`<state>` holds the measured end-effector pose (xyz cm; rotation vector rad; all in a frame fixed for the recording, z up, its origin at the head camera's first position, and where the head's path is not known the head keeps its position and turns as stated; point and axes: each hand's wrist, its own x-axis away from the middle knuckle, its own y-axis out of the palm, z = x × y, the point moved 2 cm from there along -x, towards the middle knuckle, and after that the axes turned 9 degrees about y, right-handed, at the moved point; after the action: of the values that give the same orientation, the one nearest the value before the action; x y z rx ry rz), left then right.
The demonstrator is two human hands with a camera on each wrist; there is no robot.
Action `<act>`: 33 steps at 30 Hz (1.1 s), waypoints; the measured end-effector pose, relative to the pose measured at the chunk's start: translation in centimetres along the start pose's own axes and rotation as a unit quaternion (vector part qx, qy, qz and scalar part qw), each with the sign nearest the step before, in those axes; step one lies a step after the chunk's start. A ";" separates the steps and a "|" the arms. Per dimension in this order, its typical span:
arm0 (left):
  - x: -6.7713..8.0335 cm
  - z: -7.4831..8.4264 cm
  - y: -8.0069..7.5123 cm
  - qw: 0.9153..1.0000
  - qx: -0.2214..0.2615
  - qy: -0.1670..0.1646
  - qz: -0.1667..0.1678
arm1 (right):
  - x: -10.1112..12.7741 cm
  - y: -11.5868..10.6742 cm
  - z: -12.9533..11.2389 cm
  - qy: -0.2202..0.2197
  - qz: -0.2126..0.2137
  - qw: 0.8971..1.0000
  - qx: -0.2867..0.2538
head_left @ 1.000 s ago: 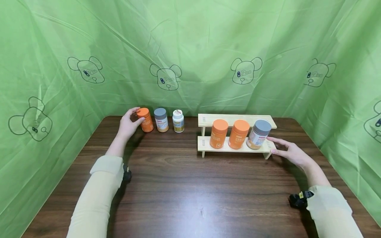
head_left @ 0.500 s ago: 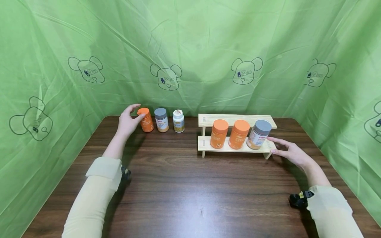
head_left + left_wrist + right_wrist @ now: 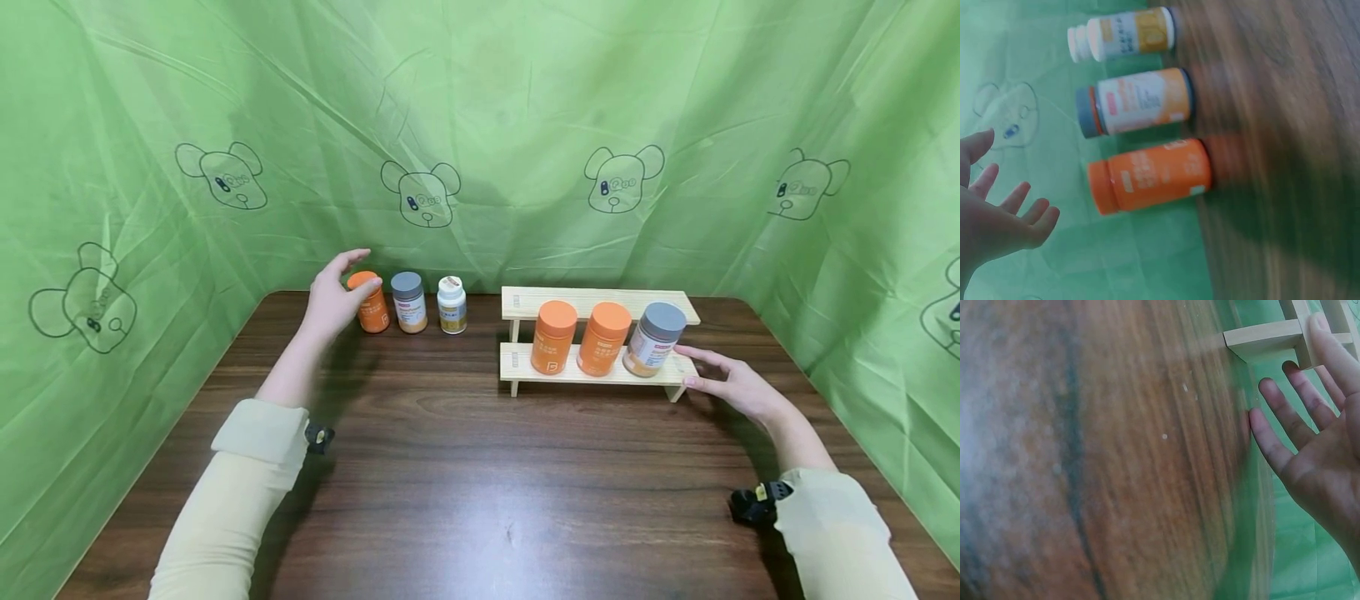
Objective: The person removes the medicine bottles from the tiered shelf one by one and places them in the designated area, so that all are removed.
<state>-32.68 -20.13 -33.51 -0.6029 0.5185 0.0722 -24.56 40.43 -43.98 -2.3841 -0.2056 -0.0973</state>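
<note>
In the head view my left hand (image 3: 335, 297) hovers at an orange bottle (image 3: 372, 310), its thumb and fingers apart. In the left wrist view the left hand (image 3: 1007, 215) is spread beside the cap, with a gap between. A grey-capped bottle (image 3: 409, 302) and a small white bottle (image 3: 452, 305) stand to its right. My right hand (image 3: 733, 388) grips the right end of a two-tier wooden rack (image 3: 600, 377), thumb in front and index finger behind; the other fingers extend loosely. On the lower tier stand two orange bottles (image 3: 553, 340) and a grey-capped bottle (image 3: 654, 342).
A dark wooden table (image 3: 480, 467) lies beneath everything. Green cloth (image 3: 510, 125) printed with bear heads hangs around its back and sides. The rack's upper tier (image 3: 592, 295) runs behind the filled lower tier.
My left hand has let go of the orange bottle at the left, lifting up and slightly to the right with its fingers spreading. The right hand and the rack stay where they were.
</note>
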 end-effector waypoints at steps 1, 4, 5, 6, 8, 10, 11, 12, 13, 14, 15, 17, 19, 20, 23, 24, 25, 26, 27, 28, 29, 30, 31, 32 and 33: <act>0.0 0.3 0.0 1.000 0.002 -0.001 -0.001 | 0.0 0.0 0.0 0.000 0.000 1.000 0.000; 0.1 1.2 0.2 1.000 0.007 -0.005 -0.006 | 0.0 0.0 0.0 -0.001 -0.001 1.000 -0.002; 0.1 1.5 0.2 1.000 0.011 -0.005 -0.006 | 0.0 0.0 0.1 -0.002 0.000 1.000 -0.002; 0.2 1.8 0.2 1.000 0.015 -0.005 -0.006 | -0.1 0.0 0.1 -0.003 0.000 1.000 -0.004; 0.3 2.4 0.3 1.000 0.019 -0.002 -0.007 | -0.1 0.0 0.1 -0.003 0.000 1.000 -0.004; 0.4 3.0 0.4 1.000 0.022 0.000 -0.007 | -0.1 0.0 0.1 -0.002 -0.001 1.000 -0.004; 0.5 3.4 0.4 1.000 0.024 0.003 -0.007 | -0.1 0.0 0.1 -0.001 -0.001 1.000 -0.003; 0.6 3.7 0.4 1.000 0.025 0.006 -0.006 | -0.1 0.0 0.1 0.001 -0.001 1.000 -0.002; 0.7 4.0 0.5 1.000 0.027 0.009 -0.006 | -0.1 0.0 0.1 0.002 -0.002 1.000 0.000; 0.8 4.3 0.5 1.000 0.028 0.011 -0.006 | -0.1 0.0 0.1 0.003 -0.002 1.000 0.001; 0.8 4.7 0.6 0.999 0.030 0.014 -0.007 | -0.1 0.0 0.1 0.005 -0.003 1.000 0.002; 0.9 5.3 0.8 0.999 0.025 0.021 -0.008 | -0.1 -0.1 0.1 0.009 -0.003 1.000 0.003; 1.0 5.8 1.1 0.999 0.015 0.028 -0.007 | -0.1 0.0 0.1 0.010 -0.005 1.000 0.003; 1.0 6.1 1.2 0.999 0.011 0.031 -0.006 | -0.1 0.0 0.1 0.009 -0.005 1.000 0.002; 1.2 7.0 1.6 0.999 -0.005 0.053 0.006 | -0.2 0.0 0.1 0.003 -0.004 1.000 0.001; 1.3 7.3 1.8 0.998 -0.006 0.062 0.011 | -0.2 0.0 0.1 0.002 -0.004 1.000 0.001; 1.4 7.7 1.9 0.998 -0.007 0.069 0.015 | -0.1 0.0 0.1 0.001 -0.003 1.000 0.001; 1.5 8.1 2.0 0.997 -0.007 0.076 0.019 | -0.1 0.0 0.1 0.002 -0.002 1.000 0.002; 1.5 8.4 2.2 0.996 -0.005 0.084 0.022 | -0.1 0.0 0.0 0.003 -0.001 1.000 0.003; 1.6 8.8 2.3 0.996 0.000 0.088 0.023 | -0.1 -0.1 0.0 0.003 -0.001 1.000 0.005; 1.7 9.1 2.5 0.996 0.006 0.090 0.023 | 0.0 -0.1 0.0 0.005 -0.002 1.000 0.006; 1.8 9.4 2.6 0.995 0.012 0.092 0.023 | 0.0 -0.1 0.0 0.007 -0.003 1.000 0.006; 1.8 9.7 2.8 0.995 0.018 0.093 0.022 | 0.0 -0.1 -0.1 0.007 -0.004 1.000 0.007; 1.9 9.9 3.0 0.995 0.024 0.094 0.022 | 0.0 -0.1 -0.1 0.008 -0.005 1.000 0.006; 2.0 10.2 3.2 0.995 0.030 0.094 0.022 | 0.0 -0.1 -0.1 0.008 -0.005 1.000 0.005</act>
<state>-27.08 -11.96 -29.08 -0.5414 0.7138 0.0411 -24.58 40.43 -43.85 -2.3710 -0.2100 -0.1190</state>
